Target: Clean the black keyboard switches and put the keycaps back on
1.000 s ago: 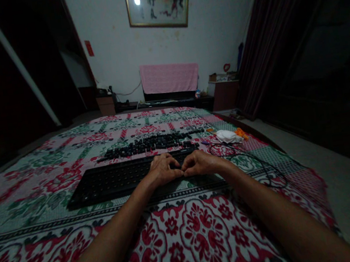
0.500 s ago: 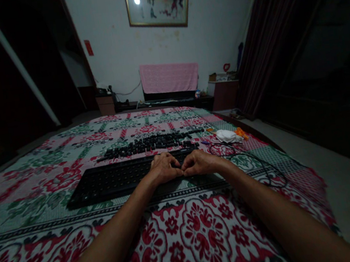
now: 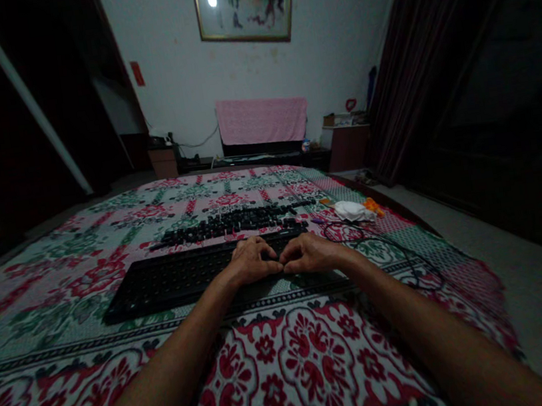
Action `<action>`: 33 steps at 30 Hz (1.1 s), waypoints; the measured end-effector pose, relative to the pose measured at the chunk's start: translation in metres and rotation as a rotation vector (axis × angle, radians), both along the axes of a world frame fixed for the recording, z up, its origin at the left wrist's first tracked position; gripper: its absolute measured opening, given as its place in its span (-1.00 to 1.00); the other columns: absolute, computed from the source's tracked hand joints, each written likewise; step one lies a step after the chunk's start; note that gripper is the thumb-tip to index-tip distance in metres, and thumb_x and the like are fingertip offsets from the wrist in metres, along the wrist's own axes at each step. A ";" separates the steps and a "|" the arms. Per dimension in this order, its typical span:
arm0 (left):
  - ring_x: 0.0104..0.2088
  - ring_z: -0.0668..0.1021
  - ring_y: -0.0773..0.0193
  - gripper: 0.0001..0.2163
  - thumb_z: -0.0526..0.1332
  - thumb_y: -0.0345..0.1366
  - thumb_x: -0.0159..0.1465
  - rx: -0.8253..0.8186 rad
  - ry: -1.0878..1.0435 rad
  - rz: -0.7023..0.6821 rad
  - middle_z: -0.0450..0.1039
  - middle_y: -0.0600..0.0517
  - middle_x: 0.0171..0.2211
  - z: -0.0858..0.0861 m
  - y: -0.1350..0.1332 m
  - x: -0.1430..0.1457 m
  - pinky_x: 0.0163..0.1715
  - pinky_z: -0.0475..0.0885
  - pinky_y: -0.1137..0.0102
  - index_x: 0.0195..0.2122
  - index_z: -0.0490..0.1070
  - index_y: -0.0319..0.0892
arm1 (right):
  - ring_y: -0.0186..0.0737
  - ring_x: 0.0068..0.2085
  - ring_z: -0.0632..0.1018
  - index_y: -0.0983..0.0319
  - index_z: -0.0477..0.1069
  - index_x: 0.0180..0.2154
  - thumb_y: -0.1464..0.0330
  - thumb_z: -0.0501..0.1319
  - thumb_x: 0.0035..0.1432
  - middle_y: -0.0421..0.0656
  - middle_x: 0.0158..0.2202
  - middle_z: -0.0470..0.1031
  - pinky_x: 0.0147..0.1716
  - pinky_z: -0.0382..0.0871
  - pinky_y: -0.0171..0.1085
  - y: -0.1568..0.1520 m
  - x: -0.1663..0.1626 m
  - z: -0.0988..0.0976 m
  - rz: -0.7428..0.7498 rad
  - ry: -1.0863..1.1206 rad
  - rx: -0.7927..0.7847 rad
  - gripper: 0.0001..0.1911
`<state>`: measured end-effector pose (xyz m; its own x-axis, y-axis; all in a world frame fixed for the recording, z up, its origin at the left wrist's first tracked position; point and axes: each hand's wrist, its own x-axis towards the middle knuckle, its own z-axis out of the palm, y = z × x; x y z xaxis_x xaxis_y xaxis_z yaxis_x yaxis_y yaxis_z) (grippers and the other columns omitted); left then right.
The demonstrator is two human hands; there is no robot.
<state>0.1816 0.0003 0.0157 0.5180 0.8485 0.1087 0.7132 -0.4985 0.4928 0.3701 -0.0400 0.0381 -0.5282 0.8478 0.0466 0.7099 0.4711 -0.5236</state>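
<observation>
I count two hands (image 3: 249,261), one keyboard (image 3: 171,282), one framed picture (image 3: 246,6), one pink towel (image 3: 263,120). Loose keys (image 3: 241,221) (dozens, from here) blur past counting.

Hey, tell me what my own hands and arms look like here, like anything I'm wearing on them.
Your left hand and right hand are ungloved. No sleeves, watch or bracelet show on either forearm. It's too dim to rule out rings.
</observation>
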 end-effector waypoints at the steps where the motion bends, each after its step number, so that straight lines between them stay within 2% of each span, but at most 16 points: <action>1: -0.02 0.31 0.11 -0.70 0.26 -0.05 -0.09 -0.008 0.003 -0.007 0.29 0.07 -0.07 0.000 0.001 -0.001 -0.03 0.25 0.30 -0.32 0.49 0.00 | -0.34 -0.40 0.46 0.25 0.52 -0.29 0.32 0.18 -0.06 -0.22 -0.40 0.51 -0.43 0.22 -0.43 0.000 0.000 0.000 -0.007 -0.007 0.006 -0.74; 7: -0.04 0.33 0.12 -0.73 0.25 -0.09 -0.07 -0.014 -0.014 -0.016 0.29 0.08 -0.05 -0.001 0.003 -0.001 -0.06 0.28 0.33 -0.33 0.50 -0.03 | -0.36 -0.43 0.44 0.27 0.52 -0.31 0.36 0.18 -0.08 -0.21 -0.40 0.52 -0.47 0.20 -0.43 -0.002 -0.003 0.002 -0.033 -0.016 0.028 -0.75; 14: -0.04 0.31 0.08 -0.71 0.25 -0.07 -0.09 -0.008 0.023 0.023 0.29 0.06 -0.07 0.003 -0.005 0.004 -0.04 0.25 0.26 -0.33 0.48 -0.02 | -0.35 -0.46 0.44 0.29 0.53 -0.35 0.37 0.19 -0.11 -0.20 -0.47 0.52 -0.51 0.19 -0.43 0.000 -0.005 0.001 -0.079 0.016 -0.046 -0.76; 17: -0.06 0.31 0.08 -0.71 0.25 -0.08 -0.10 -0.026 0.034 0.050 0.29 0.07 -0.07 0.006 -0.008 0.007 -0.07 0.28 0.28 -0.34 0.48 -0.02 | -0.34 -0.44 0.45 0.30 0.54 -0.33 0.38 0.17 -0.09 -0.19 -0.45 0.53 -0.48 0.21 -0.43 0.002 -0.003 0.001 -0.036 0.011 -0.076 -0.75; 22: -0.04 0.30 0.07 -0.76 0.22 -0.11 -0.06 -0.002 0.040 0.080 0.31 0.07 -0.10 0.004 -0.007 0.009 -0.03 0.23 0.24 -0.35 0.48 -0.01 | -0.35 -0.43 0.45 0.30 0.53 -0.32 0.35 0.16 -0.05 -0.21 -0.44 0.52 -0.46 0.21 -0.44 0.004 -0.002 0.001 -0.001 -0.003 -0.027 -0.74; 26: -0.03 0.31 0.07 -0.76 0.20 -0.11 -0.03 0.022 0.016 0.013 0.30 0.05 -0.08 0.001 -0.003 0.004 -0.01 0.22 0.23 -0.34 0.49 -0.02 | -0.36 -0.43 0.45 0.28 0.52 -0.29 0.35 0.16 -0.05 -0.21 -0.42 0.52 -0.45 0.21 -0.43 0.002 -0.002 0.000 -0.040 -0.021 -0.008 -0.73; 33: 0.00 0.32 0.08 -0.71 0.23 -0.12 -0.05 -0.051 -0.005 -0.048 0.27 0.03 0.00 0.005 0.001 -0.003 -0.03 0.28 0.31 -0.30 0.51 -0.06 | -0.34 -0.39 0.47 0.27 0.52 -0.28 0.33 0.18 -0.06 -0.21 -0.41 0.53 -0.43 0.23 -0.44 -0.002 -0.003 0.003 -0.052 0.005 -0.024 -0.72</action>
